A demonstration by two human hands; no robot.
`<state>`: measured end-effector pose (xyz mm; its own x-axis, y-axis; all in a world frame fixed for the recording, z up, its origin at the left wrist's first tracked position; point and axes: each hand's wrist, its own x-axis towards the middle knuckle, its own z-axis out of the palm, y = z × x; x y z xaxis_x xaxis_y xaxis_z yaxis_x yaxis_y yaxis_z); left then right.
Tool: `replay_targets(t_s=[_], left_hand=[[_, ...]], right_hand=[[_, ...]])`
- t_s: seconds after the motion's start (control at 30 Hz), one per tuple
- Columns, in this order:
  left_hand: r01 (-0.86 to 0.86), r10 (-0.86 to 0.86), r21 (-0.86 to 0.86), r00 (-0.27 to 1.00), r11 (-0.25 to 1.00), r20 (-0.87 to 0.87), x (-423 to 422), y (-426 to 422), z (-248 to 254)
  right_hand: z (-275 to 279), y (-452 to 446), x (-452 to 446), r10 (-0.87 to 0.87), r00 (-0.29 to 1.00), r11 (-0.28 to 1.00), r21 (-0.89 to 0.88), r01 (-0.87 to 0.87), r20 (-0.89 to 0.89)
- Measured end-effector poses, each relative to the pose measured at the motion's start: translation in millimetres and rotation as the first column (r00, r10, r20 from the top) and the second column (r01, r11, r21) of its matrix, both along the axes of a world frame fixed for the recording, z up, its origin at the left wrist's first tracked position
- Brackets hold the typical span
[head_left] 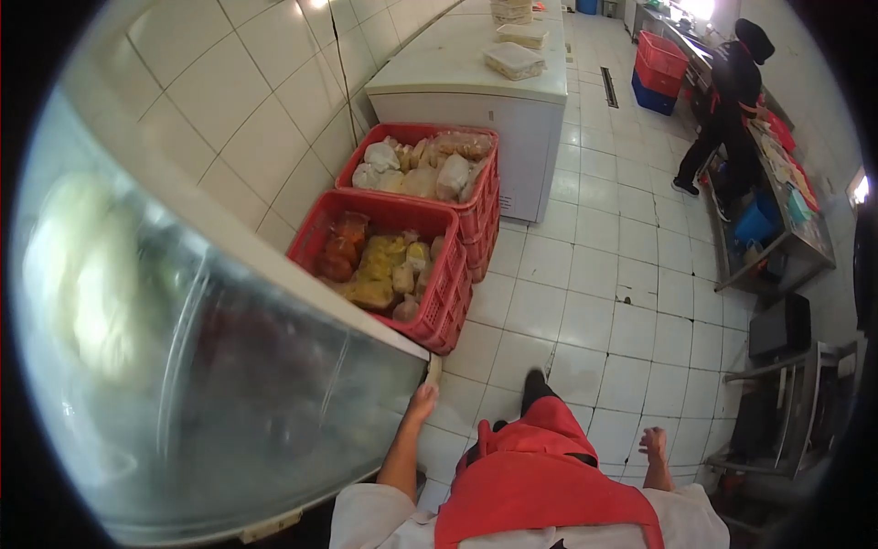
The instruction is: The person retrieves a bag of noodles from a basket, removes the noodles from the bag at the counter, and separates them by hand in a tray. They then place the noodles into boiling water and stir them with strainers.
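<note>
My left hand (422, 401) is closed on a pale door handle (433, 369) at the edge of a large door with a glassy, fogged panel (265, 393). The door fills the left side, and blurred pale shapes show in the panel. Past the handle stands a red crate (448, 274) of bagged food, some orange and some yellow. My right hand (653, 443) hangs beside my red apron (540, 489), with loosely bent fingers apart and nothing in them.
Behind the first crate, another red crate (494, 160) holds pale bags. A white chest freezer (466, 78) carries clear containers (515, 60). At right, a person in dark clothes (732, 82) stands by a metal counter (805, 242). A metal rack (786, 412) stands nearer, on white floor tiles (585, 256).
</note>
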<state>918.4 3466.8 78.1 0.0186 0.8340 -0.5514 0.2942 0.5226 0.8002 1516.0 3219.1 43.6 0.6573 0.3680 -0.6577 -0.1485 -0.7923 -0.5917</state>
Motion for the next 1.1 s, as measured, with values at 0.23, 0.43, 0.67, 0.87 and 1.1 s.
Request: replay_targets(t_s=[0.23,0.43,0.67,0.87,1.1], left_hand=[[-0.063,0.012,0.290,0.985,0.955,0.172,91,195,9],[-0.200,0.184,0.261,0.979,0.944,0.086,99,311,67],[-0.413,0.539,0.590,0.841,0.693,-0.044,45,477,2],[-0.618,0.839,0.574,0.326,0.538,-0.436,27,606,-18],[-0.855,0.701,0.192,0.244,0.481,-0.670,37,622,5]], right_hand=[[-39,139,-1,0.135,0.982,0.973,-0.169,-0.156,-0.129],[-69,351,33,0.510,0.860,0.859,-0.040,-0.510,0.010],[2,684,-3,0.666,0.559,0.607,0.076,-0.791,0.495],[74,831,-139,0.782,0.355,0.293,0.200,-0.935,0.512],[152,942,-286,0.917,-0.054,-0.139,0.189,-0.972,0.395]])
